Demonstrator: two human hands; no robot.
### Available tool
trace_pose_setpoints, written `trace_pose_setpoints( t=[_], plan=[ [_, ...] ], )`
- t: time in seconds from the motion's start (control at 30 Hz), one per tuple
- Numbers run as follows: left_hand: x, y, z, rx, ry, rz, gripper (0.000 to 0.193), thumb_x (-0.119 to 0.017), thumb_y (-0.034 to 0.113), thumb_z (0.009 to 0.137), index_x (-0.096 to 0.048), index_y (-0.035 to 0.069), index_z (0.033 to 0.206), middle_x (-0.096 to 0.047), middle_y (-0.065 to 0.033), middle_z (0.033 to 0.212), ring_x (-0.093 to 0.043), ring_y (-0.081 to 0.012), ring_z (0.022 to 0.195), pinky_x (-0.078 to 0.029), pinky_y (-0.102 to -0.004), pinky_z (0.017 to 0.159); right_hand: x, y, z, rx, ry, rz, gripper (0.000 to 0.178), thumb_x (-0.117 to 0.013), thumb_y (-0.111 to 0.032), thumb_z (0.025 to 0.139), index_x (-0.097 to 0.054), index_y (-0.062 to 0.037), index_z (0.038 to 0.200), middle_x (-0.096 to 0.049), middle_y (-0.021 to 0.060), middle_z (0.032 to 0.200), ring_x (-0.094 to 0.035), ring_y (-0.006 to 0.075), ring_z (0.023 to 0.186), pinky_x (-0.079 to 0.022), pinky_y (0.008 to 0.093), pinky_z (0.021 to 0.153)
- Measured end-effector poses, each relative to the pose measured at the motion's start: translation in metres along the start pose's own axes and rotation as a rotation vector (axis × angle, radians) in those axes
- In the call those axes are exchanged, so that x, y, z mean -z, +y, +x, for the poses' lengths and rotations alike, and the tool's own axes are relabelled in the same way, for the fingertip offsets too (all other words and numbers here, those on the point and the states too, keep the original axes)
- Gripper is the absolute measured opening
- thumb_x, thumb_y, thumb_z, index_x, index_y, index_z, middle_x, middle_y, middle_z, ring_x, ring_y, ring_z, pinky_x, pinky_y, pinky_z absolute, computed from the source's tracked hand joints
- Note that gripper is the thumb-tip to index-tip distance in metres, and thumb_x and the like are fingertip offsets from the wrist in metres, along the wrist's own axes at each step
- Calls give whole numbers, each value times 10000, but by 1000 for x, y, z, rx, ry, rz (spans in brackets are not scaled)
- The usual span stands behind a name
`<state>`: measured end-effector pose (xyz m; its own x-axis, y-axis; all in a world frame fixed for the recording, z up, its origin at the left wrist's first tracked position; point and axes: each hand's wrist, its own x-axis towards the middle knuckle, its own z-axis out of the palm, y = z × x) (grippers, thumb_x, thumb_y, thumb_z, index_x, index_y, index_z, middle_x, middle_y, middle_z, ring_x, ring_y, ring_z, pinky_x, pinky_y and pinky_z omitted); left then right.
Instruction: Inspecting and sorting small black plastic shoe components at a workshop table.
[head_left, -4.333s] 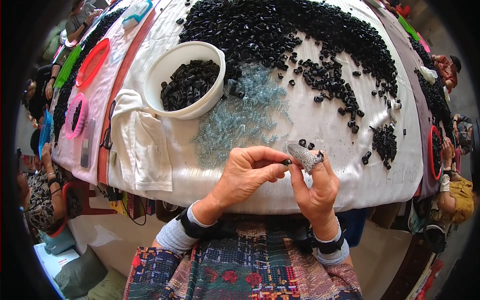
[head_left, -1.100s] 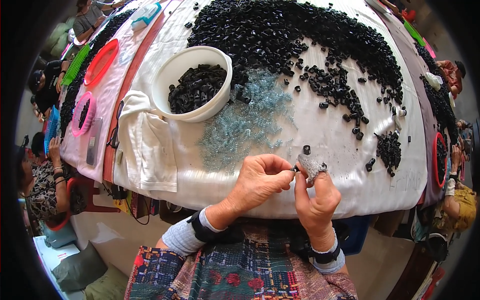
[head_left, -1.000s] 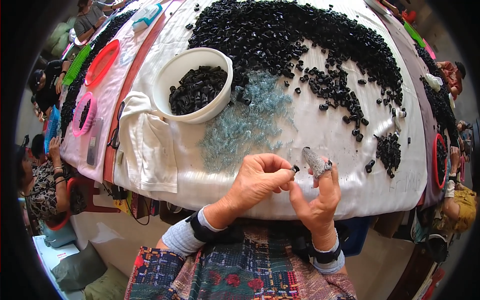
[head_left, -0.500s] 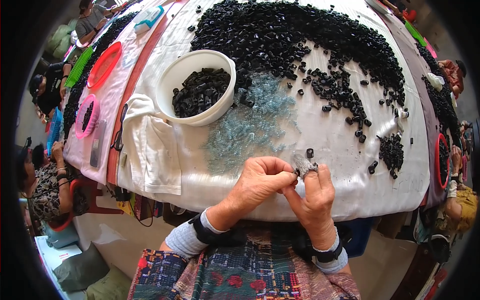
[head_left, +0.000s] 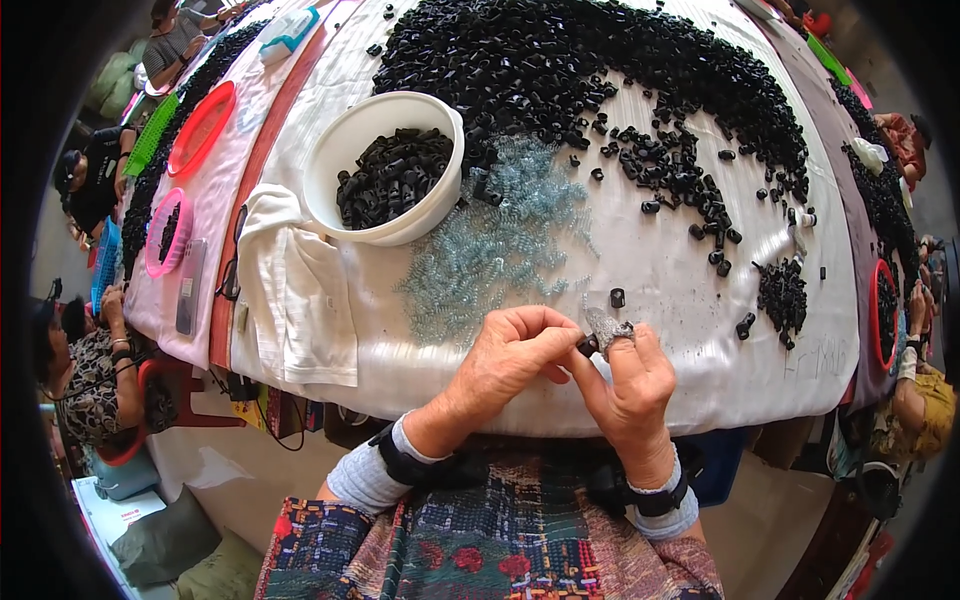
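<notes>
A small black part (head_left: 588,344) is pinched in the left hand (head_left: 508,360) above the near edge of the white cloth (head_left: 720,395); the right hand (head_left: 636,388), its grey finger cover (head_left: 605,326) close by, may grip it too, I cannot tell. Beyond, loose springs (head_left: 495,250) and the big far heap of black pieces (head_left: 480,70) look left to handle, while the white bowl (head_left: 420,222) at left perhaps holds the done share.
</notes>
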<state>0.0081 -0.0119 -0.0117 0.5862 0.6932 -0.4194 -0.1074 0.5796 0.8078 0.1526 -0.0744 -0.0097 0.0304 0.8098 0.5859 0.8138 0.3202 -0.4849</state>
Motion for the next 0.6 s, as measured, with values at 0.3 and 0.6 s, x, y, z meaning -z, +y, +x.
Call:
trace_pose_setpoints(
  t=[0.3,0.6],
  plan=[
    [4,0,-2,-34,-138,129,190,-654,167,842,-640,-12,906,-651,-42,781,-600,-84,679,-474,-199,620,2,0,0,50,-50,48,229,-732,-17,621,-566,23,774,-499,135,705,-494,303,616,-423,378,527],
    [33,55,-14,-341,101,-114,190,-575,188,907,-585,15,984,-670,-135,819,-663,-160,646,-543,-247,536,12,35,0,-226,-29,-4,277,-613,58,715,-555,78,985,-550,221,885,-539,364,796,-473,402,703]
  ],
)
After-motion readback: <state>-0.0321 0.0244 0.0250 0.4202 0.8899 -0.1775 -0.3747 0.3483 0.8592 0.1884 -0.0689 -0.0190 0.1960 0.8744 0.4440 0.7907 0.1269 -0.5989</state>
